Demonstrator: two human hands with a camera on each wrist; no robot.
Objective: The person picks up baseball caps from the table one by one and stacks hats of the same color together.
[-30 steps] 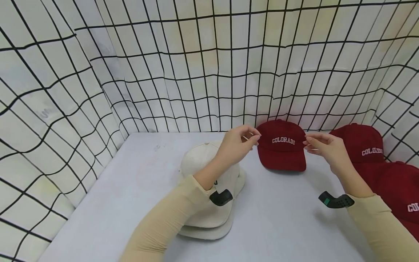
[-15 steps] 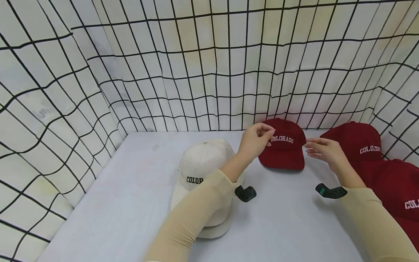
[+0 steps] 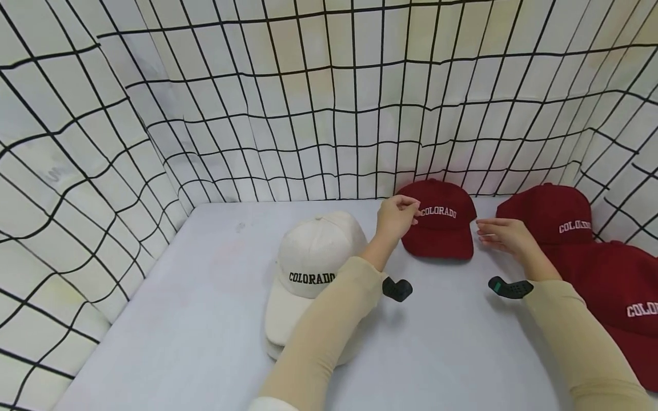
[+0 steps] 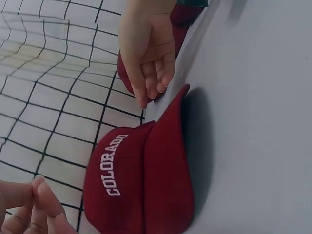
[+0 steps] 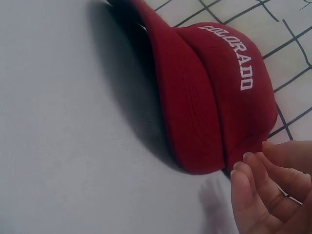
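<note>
A red cap (image 3: 438, 220) with white COLORADO lettering sits on the table at the back, brim toward the front. My left hand (image 3: 397, 218) is at its left side, overlapping the cap's edge in the head view; in the left wrist view its thumb and fingertips (image 4: 40, 185) come together on nothing, apart from the crown. On the other side, my right hand (image 3: 506, 235) hovers near the cap's right edge, its fingers loosely extended and holding nothing. Seen from the right wrist, those fingers (image 5: 248, 180) are close by the end of the brim.
Under my left forearm lie stacked cream caps (image 3: 308, 257) with black lettering. More red caps (image 3: 547, 217) are grouped on the right, partly behind my right arm. Black netting (image 3: 354, 108) over white walls borders the white table (image 3: 205, 297).
My left hand has moved right, off the cream caps' crown to the red cap's side, uncovering the black lettering. My right hand stays near the cap's right edge. The red cap stays put.
</note>
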